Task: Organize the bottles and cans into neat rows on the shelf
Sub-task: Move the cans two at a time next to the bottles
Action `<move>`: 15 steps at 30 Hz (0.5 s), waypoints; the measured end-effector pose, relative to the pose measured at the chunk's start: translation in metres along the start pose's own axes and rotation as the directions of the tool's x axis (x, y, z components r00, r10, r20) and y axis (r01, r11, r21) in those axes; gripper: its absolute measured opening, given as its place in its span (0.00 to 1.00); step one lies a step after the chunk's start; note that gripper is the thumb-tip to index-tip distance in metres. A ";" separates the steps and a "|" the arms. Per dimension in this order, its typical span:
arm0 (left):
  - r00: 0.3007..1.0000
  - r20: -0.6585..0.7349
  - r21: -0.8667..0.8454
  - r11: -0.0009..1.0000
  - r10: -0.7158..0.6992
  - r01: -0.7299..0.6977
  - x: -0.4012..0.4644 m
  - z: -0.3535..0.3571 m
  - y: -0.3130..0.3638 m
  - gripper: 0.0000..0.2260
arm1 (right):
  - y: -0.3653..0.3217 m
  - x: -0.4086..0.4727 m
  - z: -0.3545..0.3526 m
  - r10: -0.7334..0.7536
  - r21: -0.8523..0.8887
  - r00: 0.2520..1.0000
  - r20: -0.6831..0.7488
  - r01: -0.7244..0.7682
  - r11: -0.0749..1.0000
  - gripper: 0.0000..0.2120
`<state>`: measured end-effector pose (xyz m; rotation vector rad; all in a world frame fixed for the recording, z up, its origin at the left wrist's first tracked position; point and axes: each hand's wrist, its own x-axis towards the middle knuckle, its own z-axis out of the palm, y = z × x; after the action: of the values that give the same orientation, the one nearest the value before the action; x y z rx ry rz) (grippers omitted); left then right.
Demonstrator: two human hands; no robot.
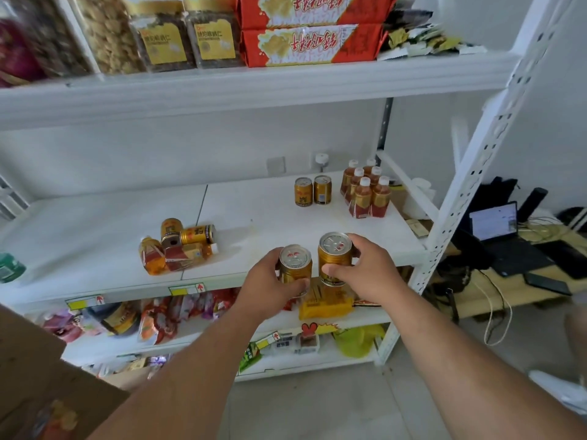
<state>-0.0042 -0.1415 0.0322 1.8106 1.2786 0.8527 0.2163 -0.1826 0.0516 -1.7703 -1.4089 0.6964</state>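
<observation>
Each hand is wrapped around its own upright gold can: the left hand (270,281) grips the left can (295,265) and the right hand (365,271) grips the right can (335,255), both held just off the front edge of the middle shelf (254,214). Toward the back right of that shelf stand two gold cans (313,189) side by side, with a tidy block of brown bottles (365,192) just right of them. The main risk, I judge, is carrying both cans in at once: coming in too fast or too close could knock the standing pair over or push them into the bottles and break the row. The jumbled heap (178,246) of tipped cans and bottles at the shelf's front left could roll off if the shelf is jolted.
</observation>
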 end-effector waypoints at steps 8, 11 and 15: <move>1.000 0.002 0.026 1.000 -0.008 0.008 0.000 0.027 0.027 0.29 | 0.016 -0.006 -0.036 -0.018 0.031 1.000 -0.024 0.019 0.999 0.30; 1.000 -0.016 0.025 1.000 -0.018 0.018 0.011 0.045 0.038 0.28 | 0.028 0.006 -0.053 -0.033 0.033 0.999 -0.013 0.033 0.999 0.31; 0.999 -0.046 0.034 0.999 -0.017 0.018 0.027 0.072 0.054 0.29 | 0.043 0.027 -0.075 -0.054 0.039 0.999 0.007 0.054 0.998 0.33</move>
<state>0.0889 -0.1422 0.0452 1.8133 1.3440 0.8725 0.3063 -0.1775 0.0602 -1.6952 -1.4342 0.6985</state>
